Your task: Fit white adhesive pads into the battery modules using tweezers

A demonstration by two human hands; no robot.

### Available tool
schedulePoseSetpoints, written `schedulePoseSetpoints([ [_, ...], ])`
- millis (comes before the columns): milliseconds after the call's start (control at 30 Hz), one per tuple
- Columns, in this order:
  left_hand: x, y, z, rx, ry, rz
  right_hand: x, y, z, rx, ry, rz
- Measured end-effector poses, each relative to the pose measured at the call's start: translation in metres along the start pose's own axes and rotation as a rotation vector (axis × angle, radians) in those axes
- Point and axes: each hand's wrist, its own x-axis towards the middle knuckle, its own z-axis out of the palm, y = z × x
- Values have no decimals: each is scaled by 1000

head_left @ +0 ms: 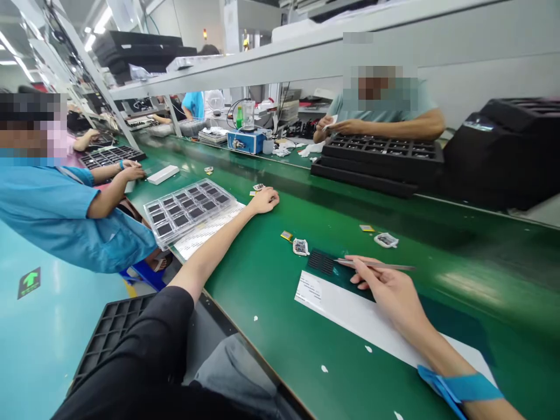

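My left hand [263, 200] is stretched far out over the green bench, its fingers curled down. What they hold, if anything, is hidden. Right behind it lies a small white-rimmed circuit unit [259, 187] with a yellow battery. My right hand [391, 289] grips a pair of metal tweezers [380, 265]. The tweezers' tips point left, at a sheet of small black strips [321, 262] on a dark green film. Left of that sheet sits another white-rimmed unit [300, 247], wired to a yellow battery [286, 235]. A similar unit [387, 240] lies behind the tweezers.
A clear tray of dark square parts [188, 205] stands on printed paper left of my left arm. White paper [350, 315] lies under my right forearm. Black trays [376, 157] rise across the bench, before a seated person. Another person in blue sits at left.
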Motion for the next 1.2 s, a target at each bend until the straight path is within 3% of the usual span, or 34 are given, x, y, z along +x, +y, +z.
schedulePoseSetpoints([
  [167, -21, -6, -1, -53, 1, -34, 0, 1, 0, 2, -8, 2],
  [367, -33, -8, -4, -156, 105, -141, -1, 0, 1, -15, 3, 18],
  [700, -50, 4, -26, -368, 132, -146, -3, -9, 5, -17, 24, -65],
  [800, -51, 24, -24, -514, 200, -147, -8, -17, 6, -23, 83, -147],
  [900, -58, 61, -17, -720, 214, -109, -11, -30, 4, -65, 149, -261],
  [1067, -106, 138, -5, -1036, -15, 42, -16, -52, 1, -202, 262, -438],
  [1200, -150, 175, -1, -1383, -311, 152, -25, -60, 4, -329, 282, -564],
])
